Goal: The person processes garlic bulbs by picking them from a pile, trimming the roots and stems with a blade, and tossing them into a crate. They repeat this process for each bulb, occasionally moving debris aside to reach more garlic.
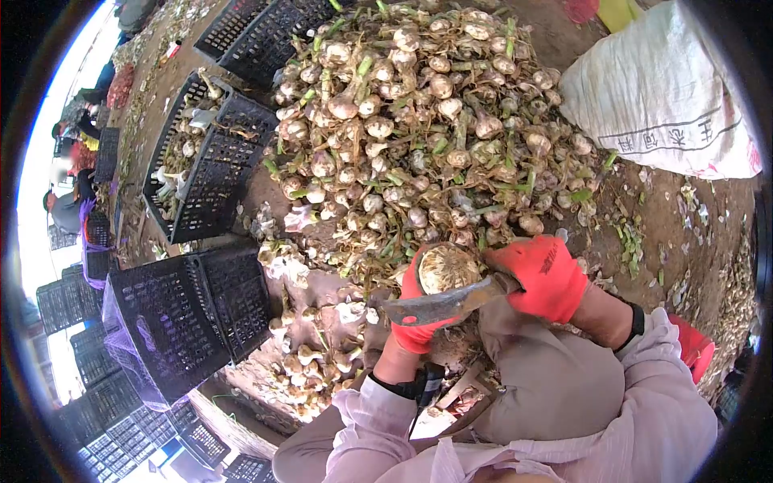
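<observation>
The left hand [415, 310], in a red glove, is clamped on a garlic bulb [449, 267]. The bulb is located at the near edge of a garlic pile [435, 105], with its broad, pale, ringed face upward. The right hand [543, 278], also gloved in red, is closed around the handle of a knife [443, 303]. The knife blade extends leftward, along the near side of the bulb and across the front of the left hand. Contact between the cutting edge and the bulb cannot be determined from this view.

The pile rests on the bare ground [262, 189], beyond both hands; green and dry stalks are mixed among its bulbs. Loose bulbs [302, 370] lie on the ground to the left of the left forearm. A white woven sack [656, 88] with printed characters is positioned at the right side of the pile. To the left of the pile, a black slatted crate [221, 169] contains garlic. Nearer the person, a second black crate [165, 322] has purple mesh [125, 346] along its outer side.
</observation>
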Motion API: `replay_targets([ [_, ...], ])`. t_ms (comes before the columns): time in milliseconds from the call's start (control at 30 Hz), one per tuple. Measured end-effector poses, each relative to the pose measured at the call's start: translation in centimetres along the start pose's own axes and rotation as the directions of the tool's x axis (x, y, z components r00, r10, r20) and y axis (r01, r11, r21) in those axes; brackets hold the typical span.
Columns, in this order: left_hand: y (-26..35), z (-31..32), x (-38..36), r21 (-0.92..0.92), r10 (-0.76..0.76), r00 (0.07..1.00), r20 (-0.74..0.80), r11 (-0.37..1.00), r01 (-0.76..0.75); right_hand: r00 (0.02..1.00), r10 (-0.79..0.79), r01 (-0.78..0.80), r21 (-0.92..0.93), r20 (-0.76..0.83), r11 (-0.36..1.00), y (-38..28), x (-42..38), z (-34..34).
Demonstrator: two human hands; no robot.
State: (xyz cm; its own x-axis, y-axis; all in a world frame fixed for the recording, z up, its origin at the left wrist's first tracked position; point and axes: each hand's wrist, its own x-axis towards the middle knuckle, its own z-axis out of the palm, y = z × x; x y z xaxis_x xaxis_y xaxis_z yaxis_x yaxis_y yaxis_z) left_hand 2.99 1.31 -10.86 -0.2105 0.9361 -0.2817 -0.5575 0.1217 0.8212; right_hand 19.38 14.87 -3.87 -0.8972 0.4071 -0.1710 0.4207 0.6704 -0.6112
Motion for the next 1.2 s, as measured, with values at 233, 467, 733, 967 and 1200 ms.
replay_targets([
  [233, 1.1, 1.4, -0.3, 0.247, -0.033, 0.999, 0.0, 0.969, 0.032, 0.997, 0.012, -0.004, 0.095, -0.076, 0.995, 1.6, -0.8, 1.9],
  [467, 3.3, 1.3, -3.5, 0.367, 0.103, 0.88, 0.463, 0.882, -0.296, 0.641, 0.696, -0.6, 0.355, -0.324, 0.717, 11.7, -3.1, 2.9],
  [733, 10.3, 9.3, -1.4, 0.442, 0.336, 0.926, 0.173, 0.814, -0.378, 0.927, 0.349, -0.135, 0.99, 0.139, -0.036, -2.3, -5.2, -6.0],
  [967, 18.5, 20.0, -6.0, 0.983, 0.271, 0.96, 0.074, -0.184, -0.024, 0.9, 0.319, 0.286, 0.954, -0.298, 0.086, -5.6, -7.7, -8.4],
  [1200, 14.4, 14.6, -5.5, -0.061, -0.131, 0.88, 0.458, 0.982, 0.178, 0.705, 0.023, -0.049, -0.017, -0.709, 0.999, -12.6, -13.4, -10.0],
])
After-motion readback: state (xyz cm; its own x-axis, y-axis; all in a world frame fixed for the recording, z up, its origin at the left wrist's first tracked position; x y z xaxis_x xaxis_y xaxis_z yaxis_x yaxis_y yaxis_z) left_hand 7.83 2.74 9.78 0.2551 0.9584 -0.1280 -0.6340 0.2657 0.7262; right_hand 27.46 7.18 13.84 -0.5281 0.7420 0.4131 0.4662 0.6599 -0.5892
